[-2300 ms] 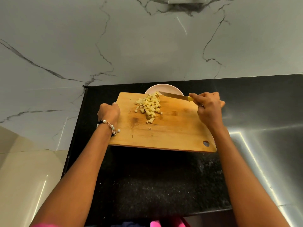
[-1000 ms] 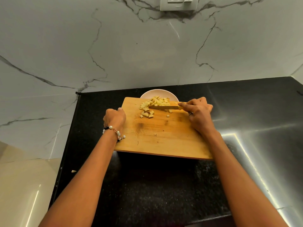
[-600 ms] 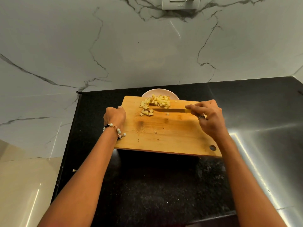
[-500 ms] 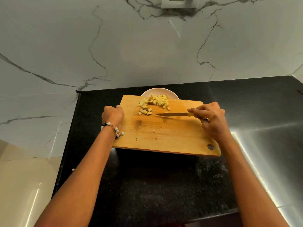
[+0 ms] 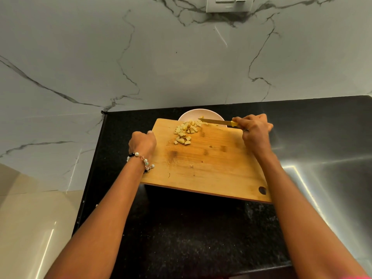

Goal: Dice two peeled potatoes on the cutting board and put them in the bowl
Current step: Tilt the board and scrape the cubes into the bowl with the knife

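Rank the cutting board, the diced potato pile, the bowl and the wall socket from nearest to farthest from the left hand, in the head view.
From the left hand:
1. Cutting board, gripped at its left edge.
2. Diced potato pile, on the board's far part.
3. Bowl, behind the board's far edge.
4. Wall socket, high on the wall.

I see a black speckled countertop point(image 5: 201, 234) running back to the marble wall. A white bowl point(image 5: 190, 115) sits on it near the wall. The wooden cutting board point(image 5: 211, 168) looks raised off the counter, its far edge over the bowl.
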Motion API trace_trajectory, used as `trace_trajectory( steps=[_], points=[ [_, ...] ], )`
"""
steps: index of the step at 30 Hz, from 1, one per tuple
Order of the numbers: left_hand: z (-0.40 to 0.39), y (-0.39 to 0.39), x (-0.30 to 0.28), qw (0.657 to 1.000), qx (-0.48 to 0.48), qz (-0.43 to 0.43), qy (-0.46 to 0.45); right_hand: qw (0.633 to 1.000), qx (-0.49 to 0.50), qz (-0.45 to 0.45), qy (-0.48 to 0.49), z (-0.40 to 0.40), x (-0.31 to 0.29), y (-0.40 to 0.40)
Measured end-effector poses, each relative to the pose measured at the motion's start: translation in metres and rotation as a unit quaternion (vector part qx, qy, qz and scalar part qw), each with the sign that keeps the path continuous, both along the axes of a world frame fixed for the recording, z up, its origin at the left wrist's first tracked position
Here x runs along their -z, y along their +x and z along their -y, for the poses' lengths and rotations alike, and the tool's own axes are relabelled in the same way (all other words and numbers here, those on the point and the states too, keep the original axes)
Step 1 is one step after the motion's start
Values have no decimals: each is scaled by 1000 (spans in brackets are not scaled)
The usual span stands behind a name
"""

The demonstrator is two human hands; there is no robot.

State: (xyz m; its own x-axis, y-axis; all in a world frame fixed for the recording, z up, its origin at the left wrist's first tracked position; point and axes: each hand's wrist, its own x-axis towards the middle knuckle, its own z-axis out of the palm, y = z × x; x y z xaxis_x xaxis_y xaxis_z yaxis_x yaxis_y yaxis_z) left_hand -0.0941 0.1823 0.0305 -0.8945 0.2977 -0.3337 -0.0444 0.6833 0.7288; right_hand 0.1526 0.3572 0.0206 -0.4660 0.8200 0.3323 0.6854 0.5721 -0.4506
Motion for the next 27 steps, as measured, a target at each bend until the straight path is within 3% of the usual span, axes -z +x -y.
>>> trace_trajectory(
  steps=[5, 12, 27],
  points=[
    [-4, 2, -1, 1000, 3, 4, 2, 995, -28, -90, 30, 26, -17, 9],
    [-13, 13, 1, 999, 17, 27, 14, 986, -154, -49, 45, 70, -16, 12],
    [-21, 23, 4, 999, 25, 22, 17, 998, -10, 3, 68, 39, 1, -20]
  ],
)
